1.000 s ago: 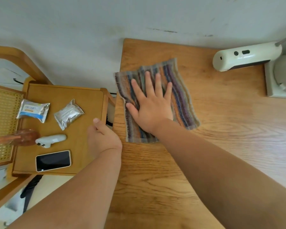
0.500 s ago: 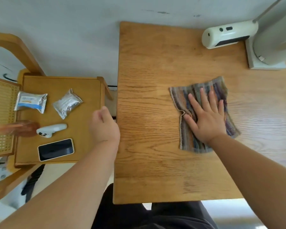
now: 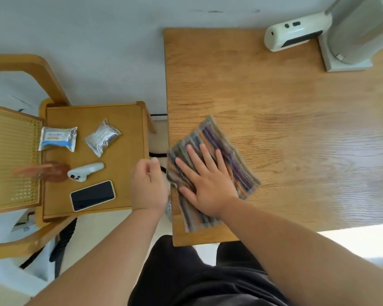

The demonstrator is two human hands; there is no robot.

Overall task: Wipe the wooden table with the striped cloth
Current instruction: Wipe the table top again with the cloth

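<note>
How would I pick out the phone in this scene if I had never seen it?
Look left of the big wooden table to the smaller wooden side table beside it. Near its front edge lies the smartphone, just below a small white handheld device. It is the only flat black rectangle there, with a pale rim; the two foil packets behind it are crinkled and silvery.

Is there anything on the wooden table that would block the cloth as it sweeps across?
Only at the far right corner: a cream device and a pale stand. The rest of the table is bare ahead of the cloth under the right hand.
</note>
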